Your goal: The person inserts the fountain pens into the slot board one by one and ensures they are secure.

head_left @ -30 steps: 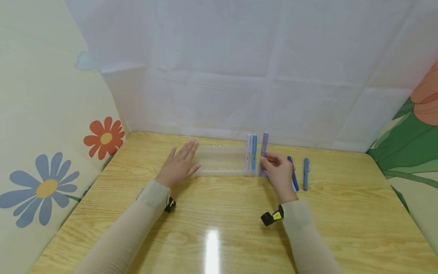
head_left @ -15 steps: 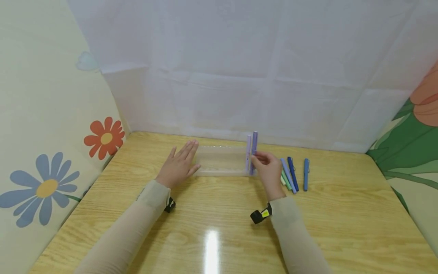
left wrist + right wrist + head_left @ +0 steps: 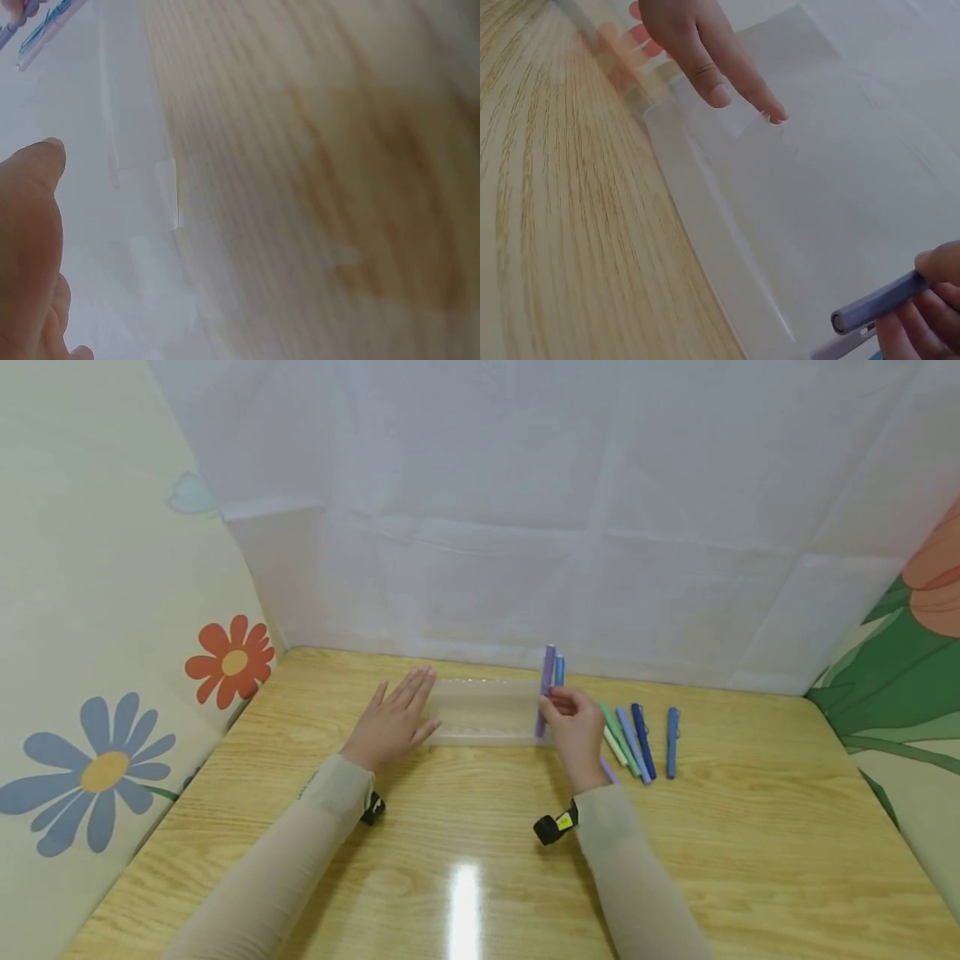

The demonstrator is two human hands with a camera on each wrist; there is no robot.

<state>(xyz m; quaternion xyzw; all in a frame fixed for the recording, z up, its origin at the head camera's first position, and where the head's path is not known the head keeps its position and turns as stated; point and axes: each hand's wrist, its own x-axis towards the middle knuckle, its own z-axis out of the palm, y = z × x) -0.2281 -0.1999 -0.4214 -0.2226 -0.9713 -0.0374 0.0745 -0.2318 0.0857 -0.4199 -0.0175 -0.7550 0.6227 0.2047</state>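
A clear plastic tray lies on the wooden table. My left hand rests at its left end with fingers straight. Between thumb and fingers, my right hand pinches a purple pen over the tray's right part. In the right wrist view the held pen is tilted, one end toward the camera, just above a lilac pen. A blue pen stands out beside the held one at the tray's right end; the hand hides its lower part. How far the held pen is from the tray surface is unclear.
Right of the tray lie several loose pens: a cream one, a green one, a periwinkle one, a dark blue one and a blue one. A white cloth hangs behind the table.
My right hand has carried the purple pen leftward, past the blue pen, to the lilac pen's place at the tray's right end. The left hand has stayed still.
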